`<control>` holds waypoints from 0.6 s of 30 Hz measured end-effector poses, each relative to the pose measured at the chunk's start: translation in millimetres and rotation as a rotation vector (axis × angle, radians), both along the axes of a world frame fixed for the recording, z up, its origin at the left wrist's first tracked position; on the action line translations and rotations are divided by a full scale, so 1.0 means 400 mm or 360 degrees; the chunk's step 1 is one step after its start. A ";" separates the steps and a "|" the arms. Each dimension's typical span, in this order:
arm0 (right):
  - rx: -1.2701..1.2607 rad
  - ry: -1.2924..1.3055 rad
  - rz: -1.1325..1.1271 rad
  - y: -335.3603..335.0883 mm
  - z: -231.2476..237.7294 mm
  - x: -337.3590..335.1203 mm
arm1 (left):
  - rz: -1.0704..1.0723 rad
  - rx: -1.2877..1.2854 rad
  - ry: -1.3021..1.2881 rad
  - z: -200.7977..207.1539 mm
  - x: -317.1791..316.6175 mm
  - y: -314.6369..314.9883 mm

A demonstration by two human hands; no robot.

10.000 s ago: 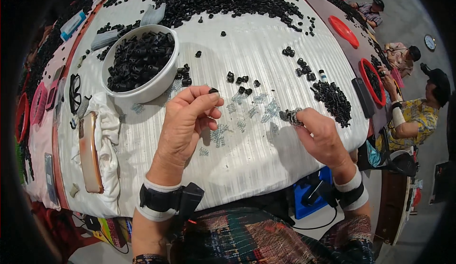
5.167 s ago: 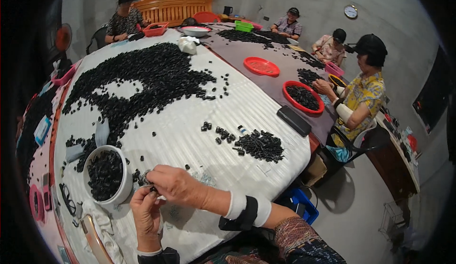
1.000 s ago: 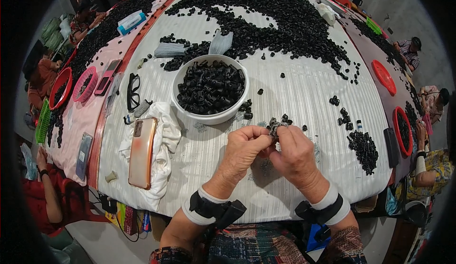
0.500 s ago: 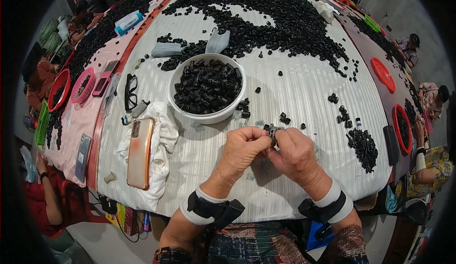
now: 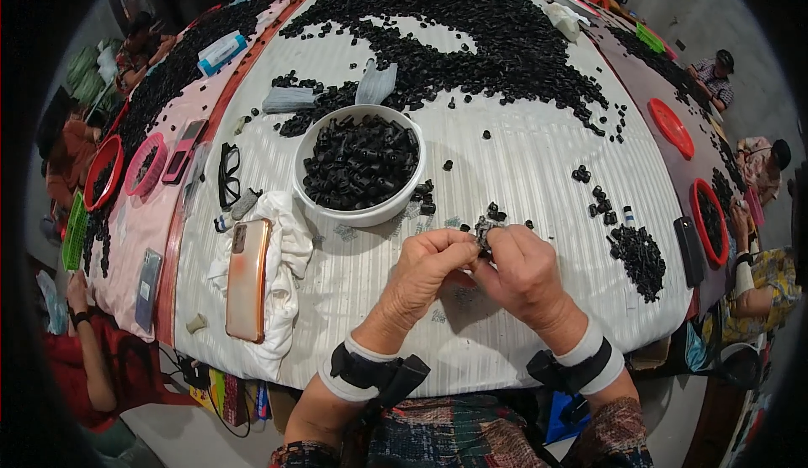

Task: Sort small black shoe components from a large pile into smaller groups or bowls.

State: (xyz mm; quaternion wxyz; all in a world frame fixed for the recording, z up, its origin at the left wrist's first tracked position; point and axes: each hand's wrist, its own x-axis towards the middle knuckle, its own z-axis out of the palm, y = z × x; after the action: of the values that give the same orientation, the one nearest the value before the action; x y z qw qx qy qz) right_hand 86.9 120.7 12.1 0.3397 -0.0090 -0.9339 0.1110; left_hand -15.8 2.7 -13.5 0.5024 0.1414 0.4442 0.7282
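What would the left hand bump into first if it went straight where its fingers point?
Probably the grey clump by the right hand; it's so close I can't tell if they touch.

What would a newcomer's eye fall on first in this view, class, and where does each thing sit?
Probably the broad sprawl of small black parts across the far side of the white-covered table. Next, the white bowl heaped with black pieces, beyond and left of the hands. Nearer, the left hand and right hand meet at a small greyish clump.
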 end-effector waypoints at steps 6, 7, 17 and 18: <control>-0.0266 -0.0045 0.0105 0.011 0.036 0.017 | -0.0029 0.0063 -0.0024 -0.006 -0.002 -0.002; -0.0442 -0.0062 0.0187 0.014 0.044 0.021 | -0.0023 0.0081 -0.0042 -0.005 -0.002 -0.001; -0.1347 -0.0163 0.0241 0.023 0.045 0.027 | -0.0075 0.0156 -0.0052 -0.003 0.000 -0.001; -0.1404 -0.0192 0.0233 0.026 0.047 0.028 | -0.0087 0.0159 -0.0064 -0.002 0.001 0.000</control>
State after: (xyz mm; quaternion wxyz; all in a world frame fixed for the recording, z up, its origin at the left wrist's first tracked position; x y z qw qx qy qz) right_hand 98.3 131.1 31.1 0.2396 -0.0934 -0.8137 0.5214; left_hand -15.5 2.7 -14.1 0.5233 0.1637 0.3929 0.7383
